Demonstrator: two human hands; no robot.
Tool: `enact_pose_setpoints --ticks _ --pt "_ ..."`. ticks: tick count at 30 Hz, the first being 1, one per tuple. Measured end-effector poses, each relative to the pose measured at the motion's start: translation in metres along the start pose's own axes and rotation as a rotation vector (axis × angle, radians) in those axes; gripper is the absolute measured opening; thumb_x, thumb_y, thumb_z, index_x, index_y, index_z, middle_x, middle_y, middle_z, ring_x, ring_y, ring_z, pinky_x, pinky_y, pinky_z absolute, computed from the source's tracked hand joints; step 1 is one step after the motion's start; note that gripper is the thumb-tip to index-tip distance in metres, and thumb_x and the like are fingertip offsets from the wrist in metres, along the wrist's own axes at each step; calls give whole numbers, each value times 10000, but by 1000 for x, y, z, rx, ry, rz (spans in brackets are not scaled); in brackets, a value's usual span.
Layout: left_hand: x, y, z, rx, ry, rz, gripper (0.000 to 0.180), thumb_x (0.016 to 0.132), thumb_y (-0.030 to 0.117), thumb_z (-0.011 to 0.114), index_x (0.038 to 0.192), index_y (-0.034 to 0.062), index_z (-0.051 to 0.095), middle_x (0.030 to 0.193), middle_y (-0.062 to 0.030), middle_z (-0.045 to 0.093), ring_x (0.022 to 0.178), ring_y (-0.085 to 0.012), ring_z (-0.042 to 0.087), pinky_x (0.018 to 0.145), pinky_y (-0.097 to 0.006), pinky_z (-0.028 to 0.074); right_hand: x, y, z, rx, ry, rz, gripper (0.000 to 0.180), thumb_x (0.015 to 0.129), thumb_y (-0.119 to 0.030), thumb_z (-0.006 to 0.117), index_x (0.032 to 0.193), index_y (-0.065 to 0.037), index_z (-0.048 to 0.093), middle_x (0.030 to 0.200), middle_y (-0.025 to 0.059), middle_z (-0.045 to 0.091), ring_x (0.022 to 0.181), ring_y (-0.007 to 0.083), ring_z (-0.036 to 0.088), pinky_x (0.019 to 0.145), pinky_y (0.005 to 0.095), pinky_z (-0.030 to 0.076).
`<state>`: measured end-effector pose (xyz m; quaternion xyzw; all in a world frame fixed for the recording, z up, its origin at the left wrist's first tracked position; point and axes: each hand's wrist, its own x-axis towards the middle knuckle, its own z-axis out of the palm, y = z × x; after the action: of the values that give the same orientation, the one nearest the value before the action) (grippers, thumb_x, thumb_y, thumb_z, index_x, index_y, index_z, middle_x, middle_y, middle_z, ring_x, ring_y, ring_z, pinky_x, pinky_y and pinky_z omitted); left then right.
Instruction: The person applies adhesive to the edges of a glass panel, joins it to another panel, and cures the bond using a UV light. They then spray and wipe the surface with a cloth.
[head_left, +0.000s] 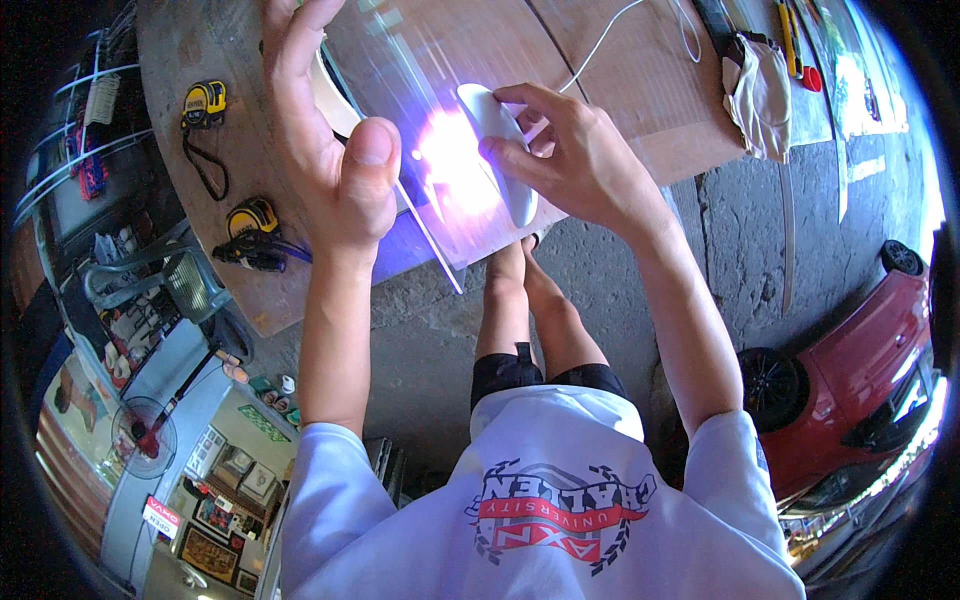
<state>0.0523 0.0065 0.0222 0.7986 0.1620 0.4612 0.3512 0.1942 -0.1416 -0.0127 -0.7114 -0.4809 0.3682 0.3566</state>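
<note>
- White lamp point(500, 150): on the glass sheet point(420, 120) over the wooden table point(250, 170), long axis running from upper left to lower right, glowing.
- Right hand point(575, 160): fingers pinching the lamp.
- Left hand point(325, 130): fingers spread, released, flat on the glass.

Red-and-white sign point(160, 516), lower left

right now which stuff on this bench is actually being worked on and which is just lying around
In use:
- clear sheet of glass, under the open left hand
- white oblong corded tool casting violet light, gripped by the right hand

Lying about:
- two yellow tape measures
- beige cloth glove
- red-handled tool
</note>
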Motion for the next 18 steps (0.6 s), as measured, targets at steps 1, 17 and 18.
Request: enact_pose_setpoints --ticks 1,17,18 --pt "-1 -1 1 6 13 3 899 932 640 465 1473 -73 381 1605 -302 281 1501 -375 299 1244 -506 190 1 0 0 6 -1 4 527 943 -393 717 1324 -36 649 1078 218 730 920 316 752 800 443 638" --pt "-18 -29 -19 48 -55 -14 989 933 720 441 1451 -120 375 1572 -356 291 1518 -399 245 1236 -519 161 43 -2 -3 -50 -1 -62 514 947 -387 722 1315 -34 653 1088 208 741 884 294 765 773 405 647" --pt "-15 -30 -20 60 -81 17 996 931 729 438 1451 -118 375 1572 -358 289 1516 -404 247 1235 -523 162 45 -3 -4 -44 1 -67 515 946 -384 725 1315 -33 652 1086 207 741 880 291 765 771 400 647"
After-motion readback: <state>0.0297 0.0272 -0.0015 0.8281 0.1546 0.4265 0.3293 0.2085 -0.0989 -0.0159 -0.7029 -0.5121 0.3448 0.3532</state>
